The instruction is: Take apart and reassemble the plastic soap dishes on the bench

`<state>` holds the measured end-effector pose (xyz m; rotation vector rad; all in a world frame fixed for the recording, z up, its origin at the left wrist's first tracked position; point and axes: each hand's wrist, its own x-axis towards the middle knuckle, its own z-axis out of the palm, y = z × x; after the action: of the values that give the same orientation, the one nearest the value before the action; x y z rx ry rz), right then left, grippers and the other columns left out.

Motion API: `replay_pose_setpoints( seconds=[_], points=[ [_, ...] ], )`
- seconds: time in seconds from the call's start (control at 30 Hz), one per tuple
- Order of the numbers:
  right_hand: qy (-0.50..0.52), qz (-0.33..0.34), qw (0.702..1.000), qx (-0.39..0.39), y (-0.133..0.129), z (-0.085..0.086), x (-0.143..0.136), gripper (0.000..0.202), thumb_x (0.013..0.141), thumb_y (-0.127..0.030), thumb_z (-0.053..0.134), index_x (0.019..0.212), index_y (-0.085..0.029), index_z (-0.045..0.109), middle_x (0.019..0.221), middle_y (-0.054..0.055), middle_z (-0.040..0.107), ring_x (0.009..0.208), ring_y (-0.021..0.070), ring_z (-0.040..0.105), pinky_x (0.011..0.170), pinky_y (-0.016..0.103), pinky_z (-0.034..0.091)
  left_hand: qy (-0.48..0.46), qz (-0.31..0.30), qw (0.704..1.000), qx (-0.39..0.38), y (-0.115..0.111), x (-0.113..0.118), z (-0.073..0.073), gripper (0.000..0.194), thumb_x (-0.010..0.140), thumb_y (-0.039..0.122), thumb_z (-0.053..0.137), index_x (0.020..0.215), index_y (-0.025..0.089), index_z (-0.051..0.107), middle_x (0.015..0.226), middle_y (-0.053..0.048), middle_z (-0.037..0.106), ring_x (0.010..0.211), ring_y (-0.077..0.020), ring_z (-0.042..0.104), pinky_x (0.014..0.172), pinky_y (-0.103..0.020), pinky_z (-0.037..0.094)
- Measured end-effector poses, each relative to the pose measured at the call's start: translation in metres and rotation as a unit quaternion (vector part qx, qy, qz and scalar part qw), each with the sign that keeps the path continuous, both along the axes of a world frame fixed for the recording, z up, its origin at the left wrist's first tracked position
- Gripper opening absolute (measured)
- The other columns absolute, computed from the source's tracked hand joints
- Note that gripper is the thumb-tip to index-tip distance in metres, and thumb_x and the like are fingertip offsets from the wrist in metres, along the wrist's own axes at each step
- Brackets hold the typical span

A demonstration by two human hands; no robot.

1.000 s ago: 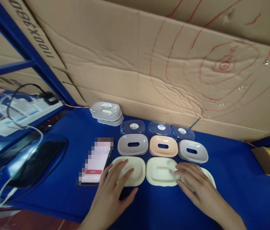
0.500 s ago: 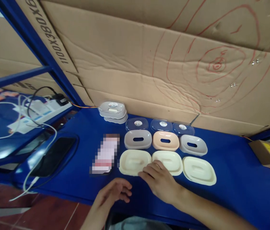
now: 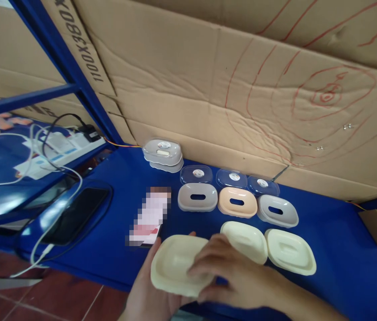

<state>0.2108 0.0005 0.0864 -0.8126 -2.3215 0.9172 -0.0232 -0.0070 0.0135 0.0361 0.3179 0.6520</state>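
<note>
Left hand (image 3: 155, 292)'s got hold of a cream oval plastic dish (image 3: 175, 263) at 6 o'clock, right hand (image 3: 233, 274) half curled over its 3 o'clock side, can't tell if it's gripping. From there, two more cream dishes (image 3: 246, 241) sit around 3, three slotted oval plastic trays (image 3: 237, 210) (two grey, one peach) between 1 and 2, three clear plastic lids (image 3: 230, 178) just behind

On your left you have a white plastic power strip (image 3: 71, 155) and, nearer you, a thin white cable (image 3: 47, 251) beside a flat, black, rectangular device (image 3: 78, 216). Ahead of you stands a tan, red-scribbled cardboard sheet (image 3: 175, 80); at your right sits a brown, yellow-labelled cardboard box (image 3: 374, 228).
</note>
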Motion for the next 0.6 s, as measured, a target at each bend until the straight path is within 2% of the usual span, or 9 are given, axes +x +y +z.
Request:
replay_pose_setpoints(
  seconds=[0.07,0.17,0.3,0.4,0.5,0.6],
  points=[
    [-0.009,-0.059,0.998,0.037,0.018,0.002,0.006,0.027,0.108,-0.039,0.06,0.129,-0.023,0.064,0.122,0.007,0.074,0.115,0.0198,0.066,0.105,0.036,0.045,-0.019,0.011,1.0,0.012,0.003,-0.002,-0.003,0.053,0.102,0.052,0.056,0.146,0.023,0.066,0.149,-0.017,0.065,0.138,-0.0435,0.06,0.117,-0.072,0.035],
    [-0.046,-0.126,0.988,0.082,0.043,-0.002,0.013,0.026,0.111,-0.031,0.05,0.134,-0.023,0.063,0.128,0.01,0.073,0.121,0.0226,0.064,0.107,0.04,0.045,-0.037,0.011,0.998,0.047,0.006,-0.006,-0.007,0.053,0.101,0.051,0.058,0.146,0.024,0.066,0.159,-0.014,0.055,0.152,-0.0471,0.042,0.121,-0.076,0.025],
    [-0.088,-0.123,0.985,0.082,0.058,-0.011,0.009,0.027,0.113,-0.028,0.047,0.134,-0.024,0.063,0.134,0.007,0.072,0.125,0.0215,0.063,0.11,0.04,0.044,-0.008,0.046,0.998,0.051,0.002,-0.003,-0.012,0.057,0.103,0.049,0.053,0.153,0.023,0.059,0.162,-0.014,0.052,0.153,-0.0454,0.042,0.126,-0.072,0.019],
    [-0.113,-0.119,0.982,0.089,0.059,-0.013,0.004,0.03,0.113,-0.022,0.042,0.136,-0.023,0.062,0.136,0.008,0.07,0.126,0.0224,0.061,0.11,0.042,0.044,0.03,0.066,0.996,0.05,-0.002,0.004,-0.015,0.06,0.104,0.047,0.054,0.156,0.019,0.055,0.16,-0.017,0.054,0.15,-0.0437,0.047,0.126,-0.067,0.026],
    [-0.164,-0.087,0.98,0.066,0.051,-0.011,-0.001,0.029,0.111,-0.022,0.045,0.134,-0.022,0.063,0.131,0.009,0.072,0.121,0.0253,0.064,0.106,0.044,0.047,0.053,0.105,0.992,0.044,-0.006,0.009,-0.014,0.052,0.107,0.042,0.052,0.154,0.021,0.057,0.156,-0.014,0.059,0.145,-0.0384,0.054,0.121,-0.058,0.039],
    [-0.2,-0.048,0.979,-0.005,0.034,-0.001,-0.006,0.035,0.109,-0.03,0.054,0.143,-0.023,0.058,0.138,0.01,0.067,0.12,0.0271,0.066,0.102,0.043,0.053,0.039,0.128,0.99,0.03,-0.009,0.009,-0.011,0.048,0.109,0.048,0.047,0.148,0.026,0.064,0.15,-0.01,0.066,0.128,-0.0315,0.067,0.1,-0.044,0.056]
  ],
)
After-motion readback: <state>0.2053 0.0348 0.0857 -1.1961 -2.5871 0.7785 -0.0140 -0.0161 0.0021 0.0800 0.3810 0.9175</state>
